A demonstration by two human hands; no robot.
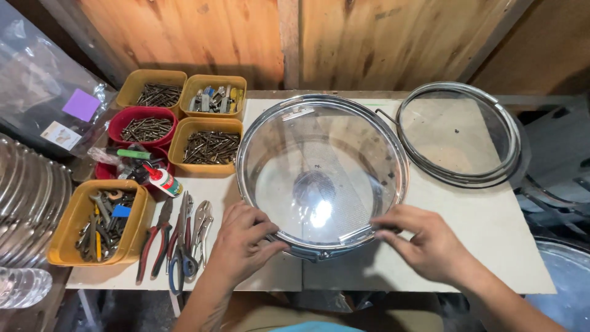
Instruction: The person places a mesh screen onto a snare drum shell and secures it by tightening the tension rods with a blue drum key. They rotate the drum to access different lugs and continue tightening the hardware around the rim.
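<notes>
A round drum with a clear head and a chrome hoop [322, 104] stands in the middle of the pale board table [491, 227]. My left hand [243, 243] rests on its near left rim, fingers curled over the hoop. My right hand [424, 243] presses the near right rim, fingertips on the hoop's edge. Through the clear head a dark round patch and strands at the drum's bottom show. A second clear head in a metal ring [458, 132] lies flat to the right.
Yellow and red tubs of screws and bits [209, 147] stand at the left, with a tub of wrenches [101, 221]. Pliers [175, 237] lie beside it, a glue bottle [165, 181] above. Stacked metal hoops [27, 203] sit at the far left.
</notes>
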